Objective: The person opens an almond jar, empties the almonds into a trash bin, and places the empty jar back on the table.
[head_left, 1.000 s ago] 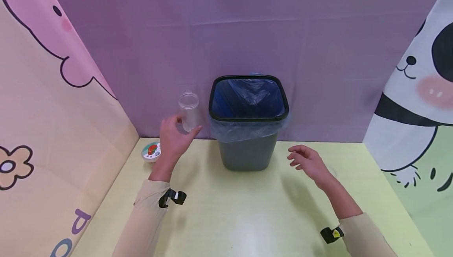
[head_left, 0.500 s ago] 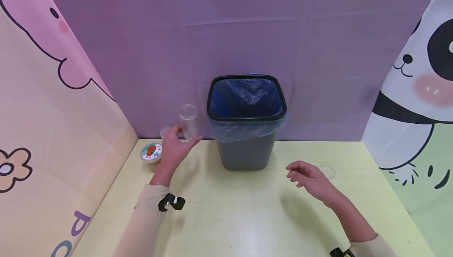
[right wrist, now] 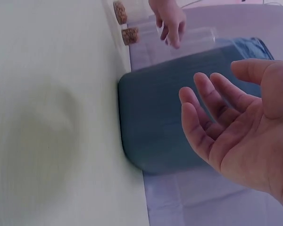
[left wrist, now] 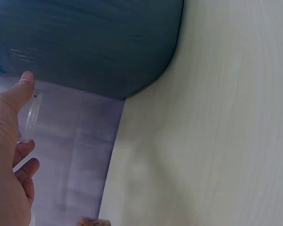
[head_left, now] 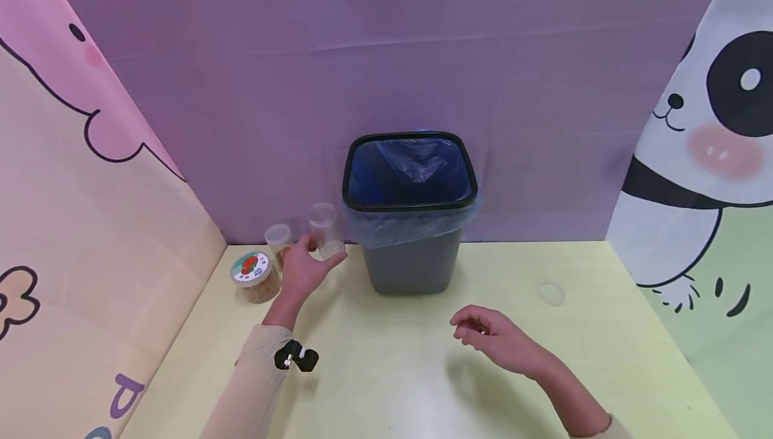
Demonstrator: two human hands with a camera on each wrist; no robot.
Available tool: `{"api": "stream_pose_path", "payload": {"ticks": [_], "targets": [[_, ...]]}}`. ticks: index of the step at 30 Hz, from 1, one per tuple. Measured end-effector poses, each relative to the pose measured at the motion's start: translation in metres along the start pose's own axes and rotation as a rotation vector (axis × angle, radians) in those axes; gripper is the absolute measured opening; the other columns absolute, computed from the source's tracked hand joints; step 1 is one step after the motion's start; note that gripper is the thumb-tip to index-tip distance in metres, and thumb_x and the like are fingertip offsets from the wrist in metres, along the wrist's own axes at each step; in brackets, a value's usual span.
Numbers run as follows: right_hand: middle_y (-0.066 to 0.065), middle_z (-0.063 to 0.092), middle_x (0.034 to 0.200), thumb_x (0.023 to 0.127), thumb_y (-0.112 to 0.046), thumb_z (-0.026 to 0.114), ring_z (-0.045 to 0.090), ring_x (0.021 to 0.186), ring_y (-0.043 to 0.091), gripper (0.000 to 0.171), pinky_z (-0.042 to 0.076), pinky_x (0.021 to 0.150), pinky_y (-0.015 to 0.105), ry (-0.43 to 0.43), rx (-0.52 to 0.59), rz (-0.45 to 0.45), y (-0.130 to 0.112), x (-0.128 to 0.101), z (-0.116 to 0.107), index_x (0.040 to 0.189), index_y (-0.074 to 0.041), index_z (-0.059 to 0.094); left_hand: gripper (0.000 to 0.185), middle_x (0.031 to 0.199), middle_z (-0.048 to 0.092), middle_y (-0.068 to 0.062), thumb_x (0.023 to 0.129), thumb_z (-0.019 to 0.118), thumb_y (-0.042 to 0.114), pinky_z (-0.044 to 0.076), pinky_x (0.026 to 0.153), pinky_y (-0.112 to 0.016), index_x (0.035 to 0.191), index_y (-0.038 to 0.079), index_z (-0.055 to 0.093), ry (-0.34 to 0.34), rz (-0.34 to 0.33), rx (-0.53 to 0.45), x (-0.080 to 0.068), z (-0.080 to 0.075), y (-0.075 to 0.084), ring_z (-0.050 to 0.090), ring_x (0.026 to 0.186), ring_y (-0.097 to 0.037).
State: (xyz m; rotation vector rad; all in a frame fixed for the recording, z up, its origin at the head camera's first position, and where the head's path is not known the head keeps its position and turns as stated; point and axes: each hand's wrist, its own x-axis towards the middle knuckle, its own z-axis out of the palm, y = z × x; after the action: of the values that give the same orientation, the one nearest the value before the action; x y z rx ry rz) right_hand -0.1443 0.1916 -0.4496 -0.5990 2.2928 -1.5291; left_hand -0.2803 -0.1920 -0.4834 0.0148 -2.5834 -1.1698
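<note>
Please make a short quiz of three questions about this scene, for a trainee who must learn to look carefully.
1. True or false: the left hand grips a clear jar that has no lid on it.
2. What lines the grey bin?
A. a blue plastic bag
B. a newspaper
C. nothing
3. Fill in: the right hand holds ____ above the table.

Key
1. True; the jar stands beside the bin, on its left in the head view.
2. A; the blue bag folds over the rim.
3. Nothing; its fingers are relaxed.
</note>
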Motion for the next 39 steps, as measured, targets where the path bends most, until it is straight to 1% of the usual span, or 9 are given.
{"api": "stream_pose_path", "payload": {"ticks": [4, 10, 12, 16, 21, 28, 31, 36, 39], "targets": [[0.0, 0.063, 0.102, 0.099, -0.022, 0.056, 0.06, 0.093, 0.023, 0.015, 0.048, 0.079, 0.032, -0.012, -0.037, 0.007, -0.004, 0.0, 0.009, 0.112, -0.018, 0.063, 0.075, 0.118, 0.06, -0.015, 0.074, 0.078, 0.055, 0.046, 0.087, -0.048, 0.126, 0.006, 0.053, -0.032, -0.002, 0.02, 0.002, 0.005, -0.001, 0.055, 0.108, -0.035], [-0.007, 0.059, 0.113, 0.099, -0.025, 0.057, 0.058, 0.096, 0.017, 0.014, 0.049, 0.075, 0.031, -0.024, -0.099, -0.02, -0.001, 0.002, 0.028, 0.112, -0.024, 0.061, 0.067, 0.115, 0.062, -0.018, 0.076, 0.079, 0.046, 0.047, 0.085, -0.049, 0.122, 0.004, 0.055, -0.041, -0.013, 0.047, 0.006, 0.015, -0.005, 0.057, 0.106, -0.035], [-0.009, 0.057, 0.116, 0.099, -0.024, 0.057, 0.058, 0.097, 0.015, 0.015, 0.049, 0.076, 0.031, -0.028, -0.114, -0.028, 0.002, 0.003, 0.036, 0.113, -0.025, 0.061, 0.066, 0.116, 0.062, -0.018, 0.076, 0.078, 0.046, 0.048, 0.085, -0.048, 0.122, 0.004, 0.054, -0.054, -0.021, 0.053, 0.006, 0.019, -0.007, 0.057, 0.106, -0.034], [-0.008, 0.057, 0.117, 0.098, -0.026, 0.057, 0.058, 0.097, 0.014, 0.016, 0.049, 0.075, 0.03, -0.041, -0.102, -0.026, 0.007, 0.004, 0.047, 0.114, -0.025, 0.06, 0.067, 0.119, 0.061, -0.018, 0.077, 0.078, 0.046, 0.047, 0.087, -0.048, 0.124, 0.005, 0.053, -0.079, -0.036, 0.055, 0.004, 0.027, -0.01, 0.056, 0.109, -0.034], [-0.008, 0.059, 0.115, 0.099, -0.025, 0.057, 0.059, 0.097, 0.012, 0.015, 0.048, 0.077, 0.029, -0.054, -0.112, -0.048, 0.014, 0.005, 0.057, 0.113, -0.023, 0.061, 0.067, 0.121, 0.06, -0.017, 0.077, 0.077, 0.047, 0.046, 0.088, -0.048, 0.125, 0.006, 0.053, -0.081, -0.059, 0.067, 0.0, 0.037, -0.014, 0.055, 0.111, -0.034], [0.003, 0.06, 0.115, 0.099, -0.025, 0.056, 0.059, 0.096, 0.01, 0.017, 0.048, 0.078, 0.029, -0.062, -0.122, -0.038, 0.024, 0.004, 0.06, 0.112, -0.016, 0.062, 0.066, 0.117, 0.061, -0.015, 0.077, 0.077, 0.048, 0.047, 0.083, -0.045, 0.123, 0.007, 0.053, -0.085, -0.088, 0.067, 0.002, 0.048, -0.018, 0.058, 0.103, -0.031], [0.004, 0.06, 0.115, 0.099, -0.025, 0.056, 0.059, 0.095, 0.01, 0.019, 0.048, 0.078, 0.029, -0.062, -0.115, -0.029, 0.031, 0.002, 0.06, 0.113, -0.014, 0.062, 0.066, 0.117, 0.062, -0.016, 0.077, 0.077, 0.048, 0.046, 0.085, -0.047, 0.122, 0.006, 0.054, -0.08, -0.096, 0.075, 0.002, 0.051, -0.02, 0.058, 0.105, -0.033], [0.005, 0.06, 0.114, 0.099, -0.024, 0.056, 0.059, 0.094, 0.011, 0.019, 0.048, 0.079, 0.03, -0.052, -0.112, -0.023, 0.041, -0.003, 0.056, 0.113, -0.013, 0.061, 0.066, 0.113, 0.064, -0.016, 0.075, 0.077, 0.049, 0.045, 0.084, -0.048, 0.119, 0.004, 0.058, -0.071, -0.081, 0.118, 0.001, 0.055, -0.024, 0.057, 0.103, -0.034], [0.006, 0.061, 0.113, 0.099, -0.022, 0.056, 0.059, 0.093, 0.012, 0.018, 0.048, 0.08, 0.03, -0.032, -0.12, -0.03, 0.046, -0.006, 0.05, 0.112, -0.011, 0.061, 0.069, 0.113, 0.064, -0.016, 0.075, 0.076, 0.052, 0.044, 0.085, -0.049, 0.121, 0.004, 0.059, -0.082, -0.082, 0.125, 0.0, 0.057, -0.026, 0.056, 0.104, -0.035]]}}
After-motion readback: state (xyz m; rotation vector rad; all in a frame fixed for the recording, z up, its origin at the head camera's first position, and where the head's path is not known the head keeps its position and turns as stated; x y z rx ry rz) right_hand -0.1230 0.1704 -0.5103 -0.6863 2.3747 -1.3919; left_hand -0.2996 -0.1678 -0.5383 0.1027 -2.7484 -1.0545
